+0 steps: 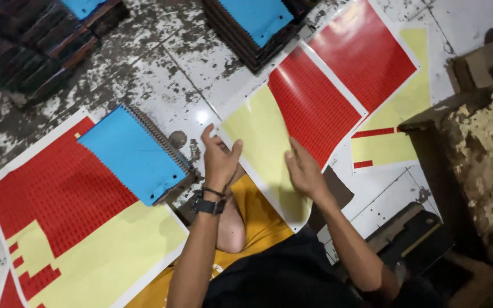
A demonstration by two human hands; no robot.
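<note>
Below, on the worn white tiled floor [172, 63], both hands' open fingers [220, 142] rest on a yellow-red sticker sheet [269, 137].

Both forearms are bare, with no sleeves reaching them. The left hand [219, 161] has a black wristwatch [209, 205] with a dark strap at the wrist, and a thin dark cord bracelet [214, 191] sits just above it. The right hand [305, 171] wears nothing: no ring, no band. A black garment [283, 276] covers the lap and lower body. A bare knee [232, 231] shows beside it.
</note>
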